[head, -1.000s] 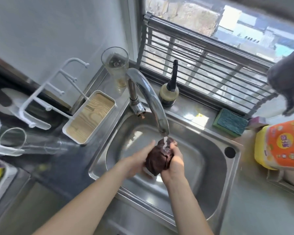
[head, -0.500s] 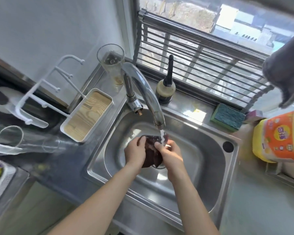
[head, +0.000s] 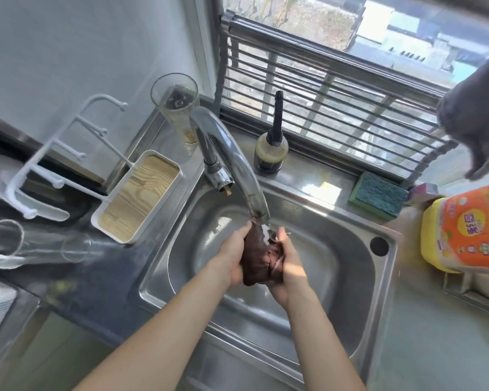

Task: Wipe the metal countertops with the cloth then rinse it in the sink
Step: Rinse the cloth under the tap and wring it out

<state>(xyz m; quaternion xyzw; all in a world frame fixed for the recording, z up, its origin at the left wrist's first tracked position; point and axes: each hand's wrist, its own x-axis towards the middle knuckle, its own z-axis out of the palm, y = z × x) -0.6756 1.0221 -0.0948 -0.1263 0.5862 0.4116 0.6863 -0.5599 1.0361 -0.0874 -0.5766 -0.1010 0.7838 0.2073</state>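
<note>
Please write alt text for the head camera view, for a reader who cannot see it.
Two hands, left hand and right hand, squeeze a dark brown cloth under the running faucet above a steel sink. A green sponge lies on the rim by the window.

We are seeing a green sponge [head: 378,195] lying by the window. A yellow bottle [head: 463,231] is standing at the right. A tall clear cup [head: 175,107] and a little white tray [head: 137,200] are sitting on the left.
</note>
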